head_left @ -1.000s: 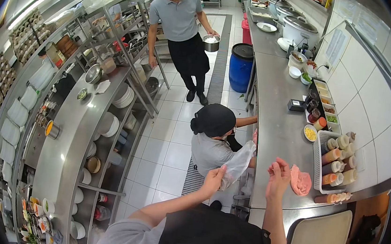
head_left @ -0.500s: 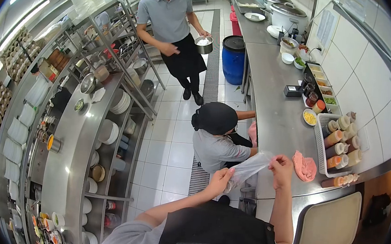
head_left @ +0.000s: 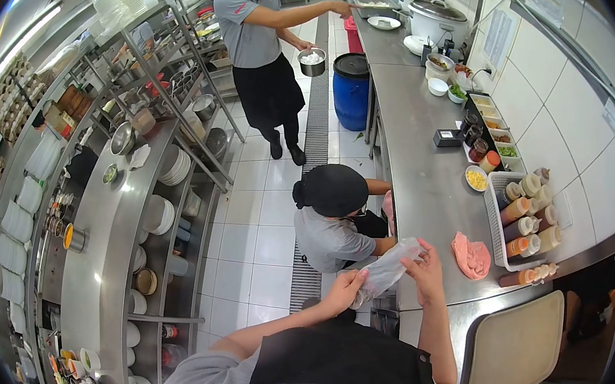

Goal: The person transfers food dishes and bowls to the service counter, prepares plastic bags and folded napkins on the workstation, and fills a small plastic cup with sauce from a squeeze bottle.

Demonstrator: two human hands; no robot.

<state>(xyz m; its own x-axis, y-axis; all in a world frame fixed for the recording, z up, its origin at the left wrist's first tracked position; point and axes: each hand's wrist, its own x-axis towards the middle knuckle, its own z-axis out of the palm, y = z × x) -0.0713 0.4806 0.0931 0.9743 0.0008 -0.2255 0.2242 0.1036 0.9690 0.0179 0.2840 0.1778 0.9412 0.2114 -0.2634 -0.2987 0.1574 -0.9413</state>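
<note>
A clear plastic bag (head_left: 387, 268) is stretched between my two hands, over the left edge of the steel counter (head_left: 425, 203). My left hand (head_left: 345, 287) pinches the bag low on its left side. Fingers of my right hand (head_left: 426, 270) are closed on its upper right end. Something pale lies in the lower part of the bag, too unclear to name. Right of my right hand, a crumpled pink cloth (head_left: 471, 257) rests on the counter.
A co-worker (head_left: 331, 213) crouches just beyond the bag. Another person (head_left: 262, 47) stands in the aisle with a metal pot (head_left: 312, 62). A basket of sauce bottles (head_left: 494, 217), a blue barrel (head_left: 350, 92) and a beige tray (head_left: 514, 352) are on the right.
My right hand has gone from beside the bag to gripping its upper end, and the bag is spread between both hands. The standing person now stretches an arm toward the far counter.
</note>
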